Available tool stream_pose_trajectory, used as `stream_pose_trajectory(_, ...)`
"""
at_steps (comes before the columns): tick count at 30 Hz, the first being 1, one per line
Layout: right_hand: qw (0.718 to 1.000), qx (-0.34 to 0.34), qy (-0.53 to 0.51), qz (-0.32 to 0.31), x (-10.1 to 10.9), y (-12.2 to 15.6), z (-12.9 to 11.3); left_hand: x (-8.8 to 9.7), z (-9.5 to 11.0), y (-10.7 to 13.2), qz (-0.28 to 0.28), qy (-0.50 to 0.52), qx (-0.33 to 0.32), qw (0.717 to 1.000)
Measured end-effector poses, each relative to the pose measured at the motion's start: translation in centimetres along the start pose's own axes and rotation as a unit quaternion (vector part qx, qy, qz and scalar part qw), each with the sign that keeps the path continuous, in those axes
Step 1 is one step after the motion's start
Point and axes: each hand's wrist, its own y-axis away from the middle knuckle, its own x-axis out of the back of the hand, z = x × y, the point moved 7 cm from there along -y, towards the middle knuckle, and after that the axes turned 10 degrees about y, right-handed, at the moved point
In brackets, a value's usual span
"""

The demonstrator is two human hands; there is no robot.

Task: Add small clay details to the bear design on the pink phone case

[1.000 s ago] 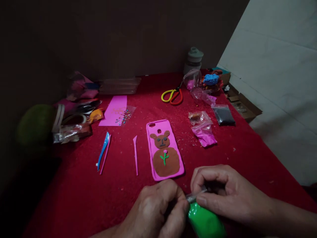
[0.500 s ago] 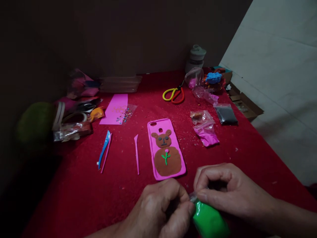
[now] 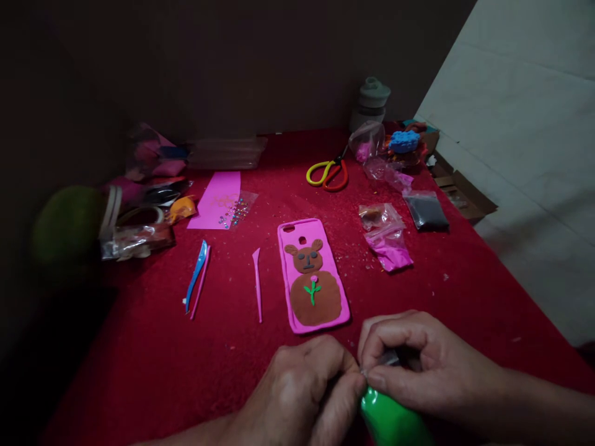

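A clear plastic bag of bright green clay (image 3: pixel 395 418) is at the bottom edge, partly cut off. My left hand (image 3: pixel 309 387) pinches its top edge from the left. From the right, my right hand (image 3: pixel 418 365) pinches the same edge, and the fingertips of both hands nearly meet there. Just beyond my hands lies a pink phone case (image 3: pixel 288 272), decorated with a brown clay bear (image 3: pixel 316 300) that has a green-stemmed pink flower on its belly. Left of the case lies a pink modelling tool (image 3: pixel 258 288).
A blue modelling tool (image 3: pixel 196 275) lies beside a thin pink one. Scissors (image 3: pixel 328 173), a pink clay bag (image 3: pixel 390 251) and a black clay bag (image 3: pixel 426 212) are farther back. Pink card (image 3: pixel 214 198) and several packets sit left. A bottle (image 3: pixel 372 102) stands at the back right.
My hands have drawn closer together along the bag's top edge, the right one shifting slightly left. Objects on the table have stayed in place.
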Motion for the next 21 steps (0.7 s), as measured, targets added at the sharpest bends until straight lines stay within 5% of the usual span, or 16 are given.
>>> stream_pose_trajectory(7,0.999,-0.028,-0.036,0.024,0.7,0.2,0.4,0.6,0.0,-0.1,0.018,0.023,0.041,0.999)
stream_pose_trajectory(21,0.998,-0.031,-0.046,-0.005,0.4,0.4,0.4,0.7,0.9,-0.1,0.036,-0.041,-0.041,0.998)
